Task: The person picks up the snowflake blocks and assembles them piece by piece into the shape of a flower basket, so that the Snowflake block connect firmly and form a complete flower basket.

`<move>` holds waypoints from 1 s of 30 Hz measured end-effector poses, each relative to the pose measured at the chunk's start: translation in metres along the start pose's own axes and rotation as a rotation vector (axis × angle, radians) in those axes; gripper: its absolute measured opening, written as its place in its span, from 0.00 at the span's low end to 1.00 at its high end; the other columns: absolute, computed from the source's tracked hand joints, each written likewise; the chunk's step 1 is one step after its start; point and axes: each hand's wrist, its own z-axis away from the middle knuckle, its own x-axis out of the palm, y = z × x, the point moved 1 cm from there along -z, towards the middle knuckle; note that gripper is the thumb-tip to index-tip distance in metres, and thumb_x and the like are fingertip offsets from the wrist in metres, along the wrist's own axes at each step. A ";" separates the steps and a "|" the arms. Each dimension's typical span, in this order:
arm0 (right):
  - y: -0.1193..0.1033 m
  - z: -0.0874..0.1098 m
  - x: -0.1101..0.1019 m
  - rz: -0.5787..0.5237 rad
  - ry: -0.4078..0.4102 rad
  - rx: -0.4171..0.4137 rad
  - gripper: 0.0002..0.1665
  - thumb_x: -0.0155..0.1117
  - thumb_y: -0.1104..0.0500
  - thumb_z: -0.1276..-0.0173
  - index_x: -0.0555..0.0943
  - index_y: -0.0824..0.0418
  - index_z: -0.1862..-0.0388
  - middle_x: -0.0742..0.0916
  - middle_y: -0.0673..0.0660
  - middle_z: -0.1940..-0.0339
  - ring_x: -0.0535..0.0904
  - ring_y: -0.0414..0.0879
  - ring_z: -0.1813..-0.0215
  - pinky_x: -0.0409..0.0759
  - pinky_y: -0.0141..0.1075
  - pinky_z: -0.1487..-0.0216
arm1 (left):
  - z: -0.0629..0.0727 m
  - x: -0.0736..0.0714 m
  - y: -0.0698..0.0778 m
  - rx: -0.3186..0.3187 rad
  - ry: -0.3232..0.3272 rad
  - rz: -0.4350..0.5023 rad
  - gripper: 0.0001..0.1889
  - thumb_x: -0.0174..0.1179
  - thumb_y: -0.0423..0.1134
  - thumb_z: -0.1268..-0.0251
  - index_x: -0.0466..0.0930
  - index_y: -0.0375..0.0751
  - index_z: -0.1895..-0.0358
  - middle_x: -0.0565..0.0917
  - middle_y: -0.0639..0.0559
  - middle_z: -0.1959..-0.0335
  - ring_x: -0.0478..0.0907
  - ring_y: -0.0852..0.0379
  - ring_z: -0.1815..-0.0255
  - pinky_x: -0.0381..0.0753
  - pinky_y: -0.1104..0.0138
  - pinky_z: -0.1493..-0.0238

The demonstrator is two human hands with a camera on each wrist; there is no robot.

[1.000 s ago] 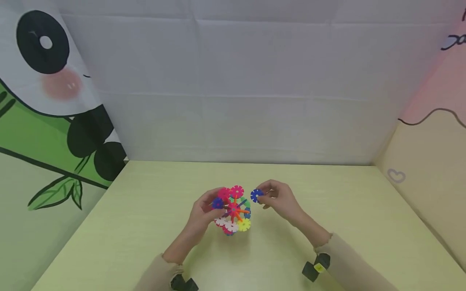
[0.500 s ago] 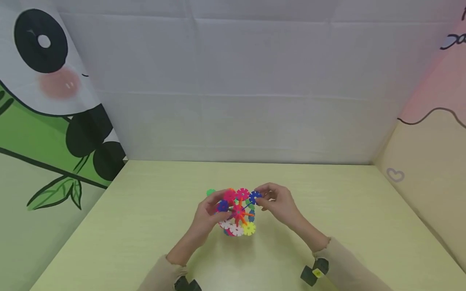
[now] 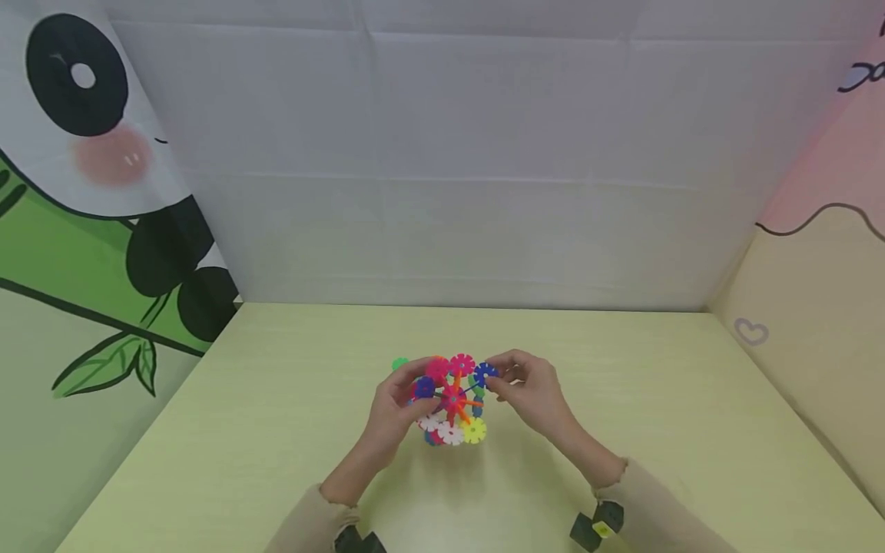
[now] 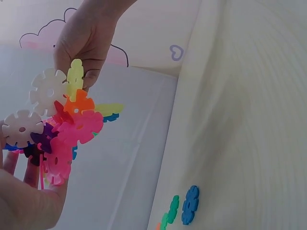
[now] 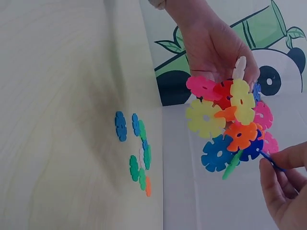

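Note:
My left hand [image 3: 390, 415] holds a cluster of interlocking plastic snowflake discs [image 3: 453, 401] above the table, thumb in front and fingers behind. Pink, white, yellow, orange, purple and blue discs make up the cluster. At its upper right, my right hand [image 3: 532, 390] pinches a dark blue snowflake disc [image 3: 485, 375] between thumb and fingertips. In the right wrist view this pinched disc [image 5: 271, 161] is seen edge-on, touching another dark blue disc [image 5: 253, 150] of the cluster. Whether their slots are engaged, I cannot tell.
Loose discs lie on the pale table [image 3: 276, 430] behind the cluster, among them a blue disc [image 5: 121, 126], a green disc [image 5: 134, 167] and an orange disc [image 5: 148, 186]. A green disc [image 3: 400, 363] shows beyond my left hand. A white sheet [image 3: 484, 169] hangs at the back.
The dark blue disc in my right hand was apart from the cluster and now meets its upper right side. My left hand and the cluster have shifted slightly right, uncovering a green disc behind.

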 end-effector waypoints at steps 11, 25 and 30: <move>0.002 0.003 0.002 -0.138 0.095 0.012 0.10 0.65 0.75 0.42 0.81 0.72 0.59 0.82 0.58 0.71 0.82 0.49 0.68 0.83 0.36 0.69 | -0.001 0.003 0.001 -0.011 0.009 0.029 0.26 0.55 0.20 0.40 0.69 0.33 0.37 0.72 0.40 0.43 0.70 0.41 0.40 0.79 0.61 0.52; 0.002 0.004 0.002 -0.048 0.076 -0.028 0.11 0.66 0.76 0.43 0.82 0.71 0.60 0.83 0.57 0.71 0.82 0.50 0.71 0.82 0.35 0.72 | 0.001 0.003 -0.003 0.015 0.015 0.035 0.25 0.55 0.20 0.41 0.68 0.30 0.38 0.73 0.39 0.44 0.71 0.42 0.41 0.79 0.62 0.52; 0.005 0.004 0.005 -0.031 0.037 0.007 0.11 0.66 0.75 0.42 0.83 0.70 0.59 0.84 0.57 0.69 0.82 0.50 0.70 0.83 0.35 0.71 | 0.001 0.006 -0.001 -0.005 -0.006 0.009 0.25 0.57 0.21 0.41 0.68 0.30 0.38 0.72 0.39 0.42 0.68 0.41 0.38 0.78 0.64 0.51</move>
